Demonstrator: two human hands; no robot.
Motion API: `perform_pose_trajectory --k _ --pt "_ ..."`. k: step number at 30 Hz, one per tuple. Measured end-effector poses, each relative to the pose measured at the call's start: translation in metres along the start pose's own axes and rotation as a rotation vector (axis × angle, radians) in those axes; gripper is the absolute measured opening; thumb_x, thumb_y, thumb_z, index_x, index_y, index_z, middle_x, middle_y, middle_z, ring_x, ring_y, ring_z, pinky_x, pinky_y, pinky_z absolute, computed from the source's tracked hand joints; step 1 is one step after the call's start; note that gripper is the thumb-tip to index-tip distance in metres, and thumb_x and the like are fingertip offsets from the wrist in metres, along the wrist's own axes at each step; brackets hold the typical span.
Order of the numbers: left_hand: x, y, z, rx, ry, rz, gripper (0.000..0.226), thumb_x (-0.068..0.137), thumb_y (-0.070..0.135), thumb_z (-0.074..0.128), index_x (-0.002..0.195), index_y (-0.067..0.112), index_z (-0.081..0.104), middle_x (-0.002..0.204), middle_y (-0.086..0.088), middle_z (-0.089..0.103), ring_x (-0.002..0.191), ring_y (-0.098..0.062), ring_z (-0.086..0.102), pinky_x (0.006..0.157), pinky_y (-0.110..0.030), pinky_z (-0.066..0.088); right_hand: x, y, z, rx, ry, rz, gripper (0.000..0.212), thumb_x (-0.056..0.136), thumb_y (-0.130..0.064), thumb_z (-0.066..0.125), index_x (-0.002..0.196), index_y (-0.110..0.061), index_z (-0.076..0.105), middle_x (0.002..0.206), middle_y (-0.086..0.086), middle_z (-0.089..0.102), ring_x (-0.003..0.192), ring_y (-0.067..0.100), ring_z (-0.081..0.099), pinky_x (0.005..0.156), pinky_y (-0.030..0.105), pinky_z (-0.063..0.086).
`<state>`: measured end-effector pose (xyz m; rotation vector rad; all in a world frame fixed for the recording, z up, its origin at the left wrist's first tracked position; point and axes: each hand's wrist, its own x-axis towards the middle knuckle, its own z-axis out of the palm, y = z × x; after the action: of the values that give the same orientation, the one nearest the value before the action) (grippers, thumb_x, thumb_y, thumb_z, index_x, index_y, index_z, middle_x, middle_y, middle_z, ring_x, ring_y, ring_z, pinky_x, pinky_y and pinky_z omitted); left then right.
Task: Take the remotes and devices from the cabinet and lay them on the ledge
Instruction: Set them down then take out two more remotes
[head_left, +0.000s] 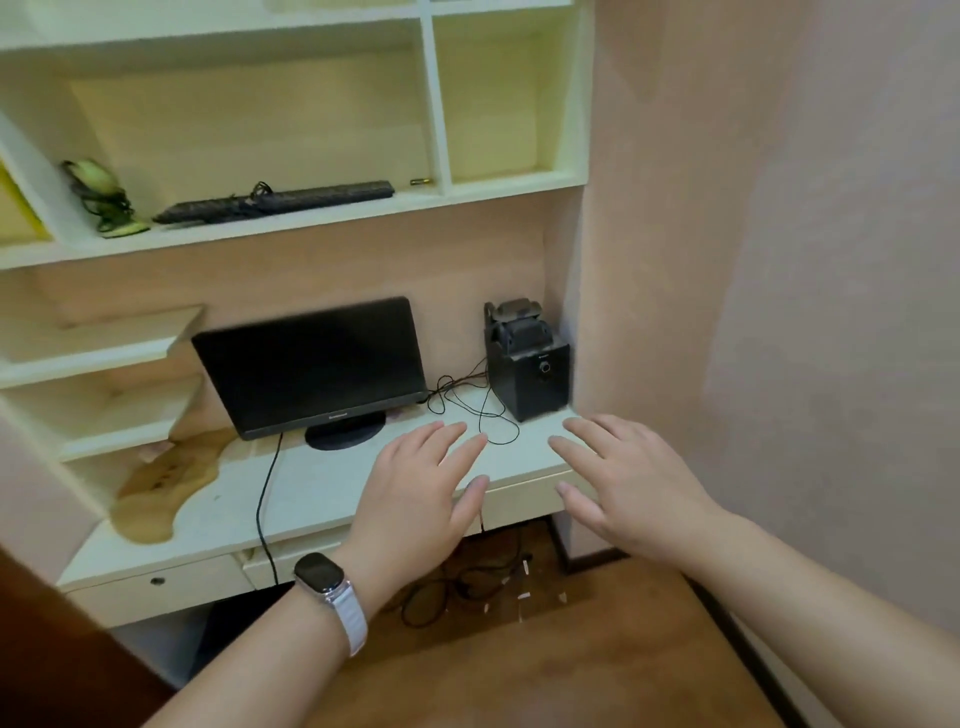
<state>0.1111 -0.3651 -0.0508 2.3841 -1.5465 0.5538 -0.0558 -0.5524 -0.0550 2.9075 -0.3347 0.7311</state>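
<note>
Nearest, the left hand (421, 488), a watch (319, 571) on its wrist, and the right hand (623, 483) hover with fingers spread, holding nothing, above the counter's (322, 483) front right edge. Dark devices (514, 322) sit stacked on a black speaker (530, 379) in the back right corner. A monitor (311, 364) stands left of it. A keyboard (275, 200) lies on the shelf (311, 223) above.

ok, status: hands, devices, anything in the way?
Left hand open, right hand open, both empty at desk edge. Keyboard on shelf, untouched; no remote visible. Loose cable by speaker.
</note>
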Motion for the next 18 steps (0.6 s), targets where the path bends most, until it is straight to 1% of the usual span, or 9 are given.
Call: perform_pose_trajectory --k 3,7,11,13,18 --pt "0.026 -0.012 0.009 -0.002 0.035 0.000 0.047 0.094 0.047 0.040 0.134 0.026 0.056 0.133 0.003 0.059 0.128 -0.022 0.050 0.104 -0.040 0.040 0.031 0.013 0.008 -0.004 -0.015 0.004 0.048 0.088 -0.045 0.045 0.122 -0.017 0.064 0.124 0.007 0.064 0.113 0.031 0.057 0.092 0.040 0.046" --pt "0.073 -0.038 0.024 -0.002 0.075 0.018 0.045 0.093 0.047 0.044 0.130 0.026 0.058 0.130 0.003 0.061 0.125 -0.022 0.053 0.103 -0.042 0.042 0.082 0.035 0.015 -0.033 0.030 0.004 0.049 0.088 -0.045 0.045 0.123 -0.016 0.064 0.124 0.005 0.064 0.114 0.029 0.057 0.091 0.039 0.047" --pt "0.133 -0.074 0.035 -0.033 0.148 0.045 0.045 0.092 0.046 0.047 0.130 0.026 0.059 0.130 0.003 0.061 0.124 -0.021 0.052 0.104 -0.041 0.041 0.142 0.058 0.021 -0.075 0.084 -0.004 0.047 0.087 -0.043 0.046 0.119 -0.014 0.066 0.119 0.007 0.065 0.109 0.031 0.060 0.086 0.040 0.049" --pt "0.164 -0.092 0.038 -0.031 0.192 0.068 0.046 0.091 0.045 0.048 0.129 0.024 0.060 0.128 0.001 0.062 0.123 -0.023 0.053 0.102 -0.041 0.042 0.172 0.070 0.023 -0.106 0.102 -0.012 0.045 0.087 -0.042 0.047 0.118 -0.014 0.066 0.119 0.006 0.065 0.108 0.031 0.060 0.086 0.039 0.048" --pt "0.241 -0.139 0.048 -0.022 0.267 0.130 0.047 0.091 0.046 0.046 0.129 0.022 0.061 0.128 -0.001 0.062 0.122 -0.026 0.054 0.099 -0.040 0.042 0.233 0.101 0.028 -0.178 0.140 0.020 0.048 0.088 -0.044 0.046 0.121 -0.015 0.064 0.122 0.006 0.065 0.110 0.029 0.059 0.086 0.040 0.050"
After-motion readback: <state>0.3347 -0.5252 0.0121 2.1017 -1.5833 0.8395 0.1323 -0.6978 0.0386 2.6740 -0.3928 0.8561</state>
